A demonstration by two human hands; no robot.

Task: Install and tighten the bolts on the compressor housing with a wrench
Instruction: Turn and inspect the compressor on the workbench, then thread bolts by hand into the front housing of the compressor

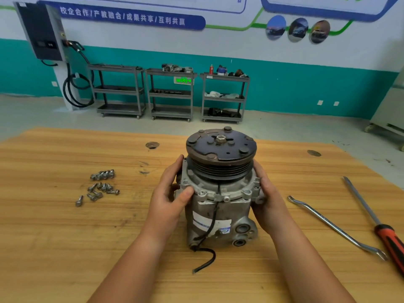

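The compressor housing (218,206) stands upright, pulley on top, in the middle of the tabletop (65,237). The left hand (172,197) wraps its flange with the thumb on top, and the right hand (267,193) cups the opposite side. The step looks like squaring the body before bolting. Best to seat it flat, steady it with one hand and start each of the bolts (101,186), lying loose to the left, by finger. The wrench (334,226) lies well to the right.
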